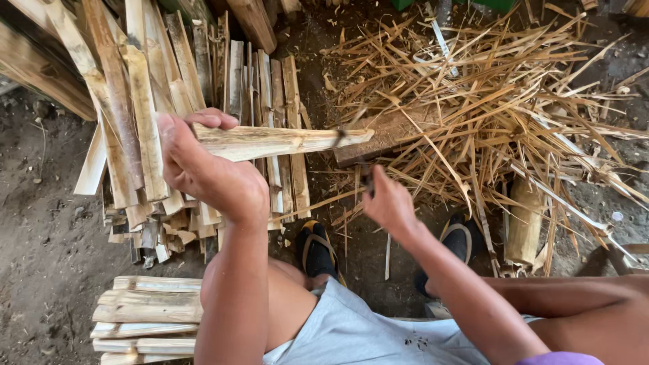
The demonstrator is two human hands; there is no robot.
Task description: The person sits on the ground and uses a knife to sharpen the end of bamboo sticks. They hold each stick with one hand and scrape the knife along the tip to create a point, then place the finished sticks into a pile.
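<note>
— Grey shorts (pixel 351 331) nearest the lens, knees either side. Item in hand?
— One pale split bamboo slat (pixel 280 140), level, over dark soil. Left hand (pixel 203 165) closed round its near end; far end meets a dark blade (pixel 340 137).
— Right hand (pixel 389 203)?
— Fist shut on the blade's handle, mostly hidden.
— Surroundings?
— Leaning row of split bamboo slats (pixel 155 115) behind; stacked flat bamboo pieces (pixel 145 314) lower left; loose heap of straw-coloured bamboo splinters (pixel 500 108) right; black sandals (pixel 318 247) below the slat.
</note>
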